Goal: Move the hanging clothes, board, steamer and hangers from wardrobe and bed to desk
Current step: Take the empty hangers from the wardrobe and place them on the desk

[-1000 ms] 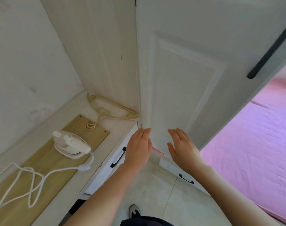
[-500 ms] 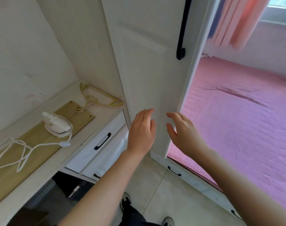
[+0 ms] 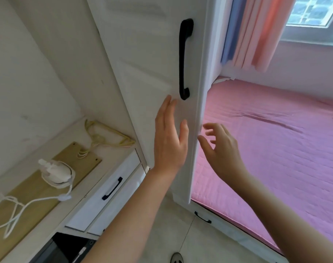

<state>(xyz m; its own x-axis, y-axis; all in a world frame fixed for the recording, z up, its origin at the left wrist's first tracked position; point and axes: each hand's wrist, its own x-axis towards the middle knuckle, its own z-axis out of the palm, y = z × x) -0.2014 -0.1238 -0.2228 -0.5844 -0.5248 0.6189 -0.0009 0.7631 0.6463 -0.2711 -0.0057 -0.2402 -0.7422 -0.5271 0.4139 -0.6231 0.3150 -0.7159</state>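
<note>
There is only one camera, and it is sitting on the person's head. It is looking forward and down, past both arms, which are reaching up from the bottom edge. It is staying very close to the white wardrobe door, which is filling the middle and top. The wide lens is bending the straight lines. On the left it is looking down onto the desk, near and low. On the right it is looking across the pink bed toward the window, far off. At the bottom it is showing the floor.
</note>
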